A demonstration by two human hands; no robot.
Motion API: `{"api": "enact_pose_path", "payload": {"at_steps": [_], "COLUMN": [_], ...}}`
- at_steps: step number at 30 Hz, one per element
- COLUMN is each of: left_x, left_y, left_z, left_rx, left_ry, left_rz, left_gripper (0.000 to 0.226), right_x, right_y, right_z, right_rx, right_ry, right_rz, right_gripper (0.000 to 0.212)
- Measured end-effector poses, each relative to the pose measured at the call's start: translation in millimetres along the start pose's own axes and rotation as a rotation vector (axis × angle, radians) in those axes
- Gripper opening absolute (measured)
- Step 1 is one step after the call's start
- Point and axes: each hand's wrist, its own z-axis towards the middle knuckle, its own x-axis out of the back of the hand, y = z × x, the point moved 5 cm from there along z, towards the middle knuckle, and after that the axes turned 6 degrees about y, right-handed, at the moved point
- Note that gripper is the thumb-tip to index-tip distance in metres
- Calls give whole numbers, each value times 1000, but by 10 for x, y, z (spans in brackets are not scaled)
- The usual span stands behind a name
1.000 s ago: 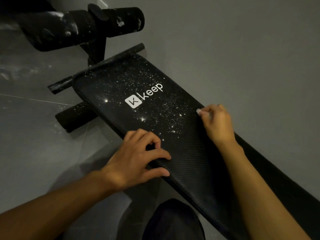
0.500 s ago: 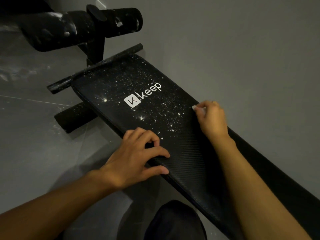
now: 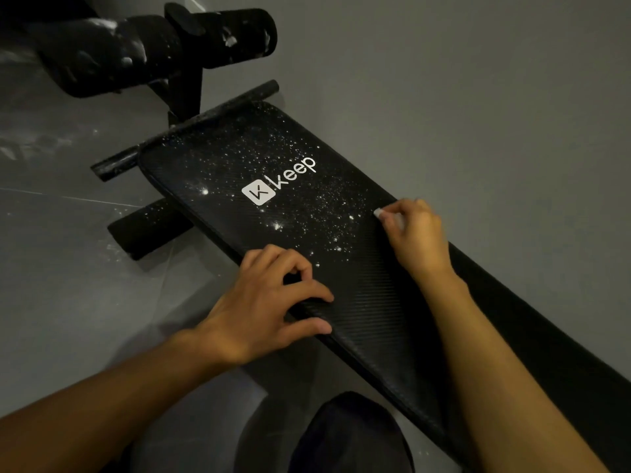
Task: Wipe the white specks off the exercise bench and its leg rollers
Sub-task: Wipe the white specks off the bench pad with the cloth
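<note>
A black padded exercise bench with a white "Keep" logo runs diagonally across the floor. White specks dust its far half; the near half looks clean. My left hand rests on the bench's left edge, thumb along the side and fingers curled on top. My right hand pinches a small white wipe at the right edge, beside the specks. The upper leg rollers carry white smears. A lower roller sticks out left of the bench, speckled too.
The bench lies against a grey wall on the right. Grey floor spreads to the left, with some white dust near the rollers. My dark-clad knee is at the bottom centre. A thin black crossbar sits at the bench's far end.
My right hand with the wipe has slid a little up along the bench's right edge toward the specks. My left hand has stayed in place.
</note>
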Motion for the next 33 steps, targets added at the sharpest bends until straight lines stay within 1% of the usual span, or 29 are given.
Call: {"api": "enact_pose_path", "payload": {"at_steps": [2,4,6,8,10,11,13,16,17,18,20,23,25,27,29,31,33], "left_x": [0,8,16,16,8,3,-10,-9,-5,1,7,12,19,21,12,3,-2], "left_y": [6,15,17,10,6,6,5,3,5,5,3,-4,0,7,3,-3,-2], "left_z": [-5,-5,-6,-3,-3,0,5,5,-1,-4,-11,-9,-6,-1,2,3,1], "left_rx": [4,10,12,9,4,3,3,3,4,5,11,15,11,5,7,8,4], "left_ry": [4,2,0,-4,-6,-7,-4,5,6,3,-13,-28,-22,-16,-18,-14,-8], "left_rz": [3,-3,-6,-4,2,2,-1,1,1,-1,2,8,1,-6,-8,-6,-6], "left_gripper": [39,39,39,39,39,38,38,40,40,40,40,40,40,40,39,39,39], "right_x": [-53,-96,-103,-61,-27,-19,-22,-58,-88,-115,-144,-105,-74,-69,-90,-102,-141], "right_y": [-50,-179,-313,-382,-366,-339,-287,-205,-218,-263,-372,-426,-392,-342,-249,-155,-130], "right_z": [11,-225,-601,-953,-1070,-989,-677,-219,-185,-232,-480,-906,-1021,-866,-501,-102,129], "right_rx": [-8,72,188,288,339,345,302,52,15,28,138,274,303,295,208,39,-63], "right_ry": [63,68,35,-22,-84,-99,-76,12,49,78,87,-22,-71,-59,3,49,95], "right_rz": [-45,-82,-29,24,9,-22,-84,-60,-67,-88,-65,22,30,-35,-102,-73,-35], "right_gripper": [24,23,21,23,25,24,20,22,23,24,23,20,21,21,21,23,23]}}
